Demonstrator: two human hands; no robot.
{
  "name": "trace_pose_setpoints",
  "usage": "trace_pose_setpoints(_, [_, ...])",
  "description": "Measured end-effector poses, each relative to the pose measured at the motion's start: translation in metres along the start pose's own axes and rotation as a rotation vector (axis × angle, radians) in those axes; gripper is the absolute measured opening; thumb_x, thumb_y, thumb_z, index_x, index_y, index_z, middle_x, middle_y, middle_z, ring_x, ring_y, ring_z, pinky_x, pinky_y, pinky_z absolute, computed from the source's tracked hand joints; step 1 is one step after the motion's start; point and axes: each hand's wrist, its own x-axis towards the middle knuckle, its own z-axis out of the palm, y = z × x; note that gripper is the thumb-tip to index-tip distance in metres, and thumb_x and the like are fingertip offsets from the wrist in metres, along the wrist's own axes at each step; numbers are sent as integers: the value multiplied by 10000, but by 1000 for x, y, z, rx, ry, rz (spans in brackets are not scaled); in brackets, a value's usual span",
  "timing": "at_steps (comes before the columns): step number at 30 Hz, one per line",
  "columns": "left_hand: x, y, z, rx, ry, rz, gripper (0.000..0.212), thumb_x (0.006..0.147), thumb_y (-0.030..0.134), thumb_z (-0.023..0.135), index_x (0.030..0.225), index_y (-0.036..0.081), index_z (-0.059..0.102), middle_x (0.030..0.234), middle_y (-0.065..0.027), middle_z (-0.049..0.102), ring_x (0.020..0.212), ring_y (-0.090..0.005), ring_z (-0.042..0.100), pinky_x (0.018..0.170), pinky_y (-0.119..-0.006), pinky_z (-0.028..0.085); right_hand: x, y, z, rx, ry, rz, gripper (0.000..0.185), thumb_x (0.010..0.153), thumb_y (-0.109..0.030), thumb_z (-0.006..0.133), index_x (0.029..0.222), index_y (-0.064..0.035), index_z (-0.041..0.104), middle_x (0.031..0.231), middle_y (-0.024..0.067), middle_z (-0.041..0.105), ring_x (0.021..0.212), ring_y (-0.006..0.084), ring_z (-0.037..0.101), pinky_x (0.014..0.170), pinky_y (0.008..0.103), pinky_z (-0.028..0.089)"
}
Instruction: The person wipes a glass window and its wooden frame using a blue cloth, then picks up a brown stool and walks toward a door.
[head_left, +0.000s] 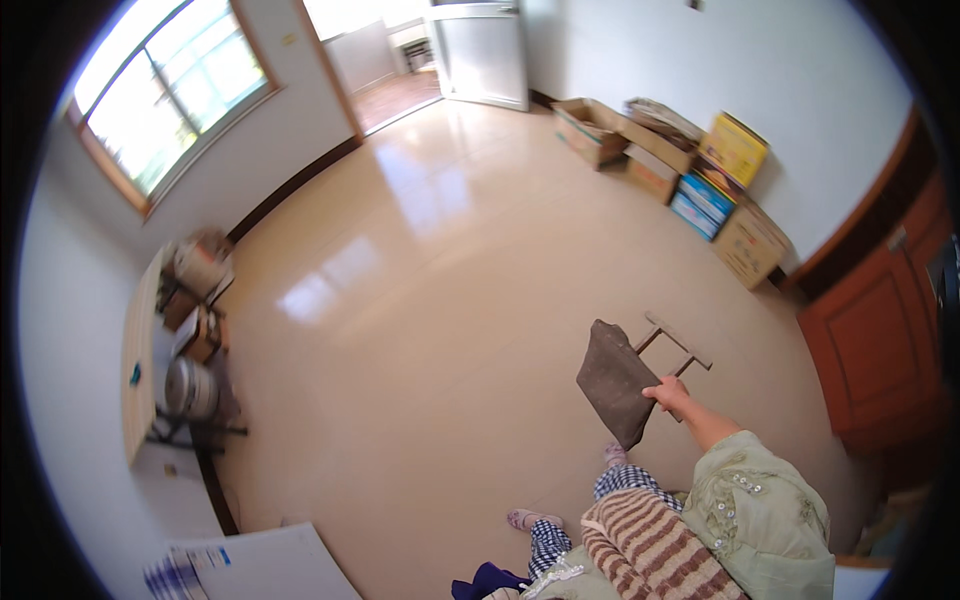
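My right hand (667, 394) grips the edge of a small stool with a dark brown covered seat (616, 382). The stool hangs tilted above the floor, its legs and foot bar (679, 346) pointing away to the right. My left hand is out of view. Beside the left sleeve (566, 574), dark purple cloth (487, 583) shows at the bottom edge. A brown-and-cream striped towel (652, 544) lies across the front of my body. Below the stool is one of my shoes (615, 454).
Glossy tiled floor (420, 360) spreads ahead. Cardboard boxes (750, 244) line the right wall near a red-brown wooden door (877, 337). At left stands a narrow table (142, 360) with a round metal container (191, 386) beside it. A white surface (277, 562) is at lower left; a metal door (480, 56) stands open.
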Motion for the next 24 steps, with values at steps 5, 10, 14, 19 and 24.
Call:
trace_pose_setpoints(5, [69,-98,65,167,-45,-143,614,854,570,448,1068,11,586,954,-123,641,881,-357,573,852,-542,411,45,137,-100,244,79,250,400,715,-280,735,932,32,608,670,88,590,455,158,530,451,309,453])
trace_pose_setpoints(10, [116,-150,139,335,-91,-244,603,856,564,448,1060,14,586,949,-118,639,876,-353,570,849,-529,416,38,268,-124,462,69,506,335,740,-270,733,850,3,572,618,67,550,410,147,487,394,304,423])
trace_pose_setpoints(14, [250,-234,223,472,-243,-266,594,858,560,449,1054,16,585,945,-114,637,872,-349,568,846,-518,419,138,363,-153,662,150,626,293,763,-252,720,824,-11,565,587,62,535,396,150,470,375,315,407])
trace_pose_setpoints(19, [309,-273,299,654,-368,-308,583,860,554,449,1046,18,585,939,-108,635,867,-344,565,843,-505,423,160,431,-169,831,251,791,357,768,-273,719,951,8,595,604,72,554,450,156,505,454,327,450])
trace_pose_setpoints(24, [396,-310,352,1340,-660,-113,573,863,548,449,1039,20,584,934,-103,632,862,-339,562,840,-492,428,209,470,-190,1036,354,821,332,775,-315,711,910,-33,601,571,72,538,419,149,473,413,331,440])
